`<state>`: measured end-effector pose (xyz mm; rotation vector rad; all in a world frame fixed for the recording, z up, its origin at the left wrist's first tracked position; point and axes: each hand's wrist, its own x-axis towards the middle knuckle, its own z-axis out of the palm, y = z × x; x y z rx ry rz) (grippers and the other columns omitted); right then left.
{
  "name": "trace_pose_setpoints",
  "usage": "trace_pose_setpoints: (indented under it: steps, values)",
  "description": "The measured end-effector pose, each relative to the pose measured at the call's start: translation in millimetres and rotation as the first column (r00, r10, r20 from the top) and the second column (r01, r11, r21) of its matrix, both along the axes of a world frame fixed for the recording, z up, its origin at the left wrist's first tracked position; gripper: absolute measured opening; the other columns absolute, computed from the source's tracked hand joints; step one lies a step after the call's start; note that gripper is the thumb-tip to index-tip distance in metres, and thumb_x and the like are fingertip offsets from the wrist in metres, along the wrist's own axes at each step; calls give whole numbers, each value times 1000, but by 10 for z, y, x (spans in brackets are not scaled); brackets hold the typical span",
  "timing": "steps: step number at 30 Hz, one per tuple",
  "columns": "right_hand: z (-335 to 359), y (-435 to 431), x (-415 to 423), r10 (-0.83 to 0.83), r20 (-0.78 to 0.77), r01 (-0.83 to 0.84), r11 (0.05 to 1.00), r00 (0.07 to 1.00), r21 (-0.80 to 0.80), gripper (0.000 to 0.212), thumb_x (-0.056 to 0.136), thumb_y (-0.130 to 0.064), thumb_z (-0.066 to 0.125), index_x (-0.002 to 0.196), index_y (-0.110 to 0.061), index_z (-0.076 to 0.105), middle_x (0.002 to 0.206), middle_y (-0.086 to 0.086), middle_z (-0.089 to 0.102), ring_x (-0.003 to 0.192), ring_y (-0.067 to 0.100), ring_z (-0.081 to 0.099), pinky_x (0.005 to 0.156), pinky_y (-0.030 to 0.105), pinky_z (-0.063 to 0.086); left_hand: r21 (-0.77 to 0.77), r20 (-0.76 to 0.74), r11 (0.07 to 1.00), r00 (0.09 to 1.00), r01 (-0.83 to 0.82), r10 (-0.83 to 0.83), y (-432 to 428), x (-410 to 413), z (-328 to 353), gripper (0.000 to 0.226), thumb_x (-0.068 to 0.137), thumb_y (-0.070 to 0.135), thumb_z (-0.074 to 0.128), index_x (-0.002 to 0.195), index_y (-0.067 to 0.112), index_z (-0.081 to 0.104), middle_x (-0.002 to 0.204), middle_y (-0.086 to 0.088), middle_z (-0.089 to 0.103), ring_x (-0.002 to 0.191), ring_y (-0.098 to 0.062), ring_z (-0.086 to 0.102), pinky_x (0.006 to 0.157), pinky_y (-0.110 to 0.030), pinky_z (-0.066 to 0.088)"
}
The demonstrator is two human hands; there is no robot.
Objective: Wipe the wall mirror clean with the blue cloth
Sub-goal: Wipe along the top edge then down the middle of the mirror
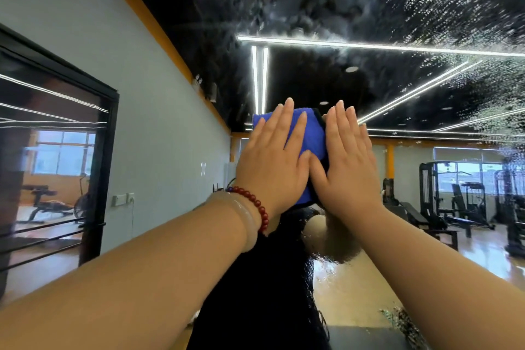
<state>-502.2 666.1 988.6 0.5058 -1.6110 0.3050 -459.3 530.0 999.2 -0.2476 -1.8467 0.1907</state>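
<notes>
At 9 o'clock: black-framed pane point(110, 150) set in a grey wall point(85, 23). Just left of centre: left hand point(274, 162) flat on the cloth point(314, 136), fingers straight and spread, gripping nothing; red beads point(255, 204) and a pale bangle point(241, 216) on the wrist. At centre: cloth, blue, folded, pressed against the mirror point(326, 8) under both palms. At 3 o'clock of the cloth: right hand point(348, 167), fingers straight and close together, flat on the cloth's right edge, thumb touching the left thumb. From 12 to 2 o'clock: droplets point(468, 8) and smears on the glass. At 3 o'clock: gym machines point(454, 202), reflected.
</notes>
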Motion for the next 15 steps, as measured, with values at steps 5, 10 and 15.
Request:
trace_pose_setpoints:
  steps: [5, 10, 15]
  values:
    - [-11, 1, -15, -17, -22, 17, 1000, 1000, 12, 73, 93, -43, 34, 154, -5, 19, 162, 12, 13, 150, 22, 6, 119, 27, -8, 79, -57, 996, 998, -33, 38, -298, 6, 156, 62, 98, 49, 13, 155, 25, 11, 161, -16, -1, 149, -31, -2, 116, -39, -7]
    - [-8, -14, -12, -47, -19, 48, 999, 999, 12, 72, 96, -45, 34, 155, -8, 18, 162, 11, 10, 150, 20, 3, 119, 27, -10, 148, -9, 979, 990, -141, 144, -109, 43, 189, 66, 99, 55, 22, 155, 27, 1, 161, -7, -17, 146, -39, -15, 113, -63, -4]
    - [-13, -26, -15, -52, -39, 52, 999, 998, 6, 70, 96, -46, 32, 155, -9, 19, 162, 11, 12, 150, 21, 5, 120, 27, -9, 67, -43, 982, 983, -178, 181, -179, -47, 137, 58, 99, 55, 18, 150, 44, -8, 162, 1, -13, 146, -38, -17, 107, -70, -8]
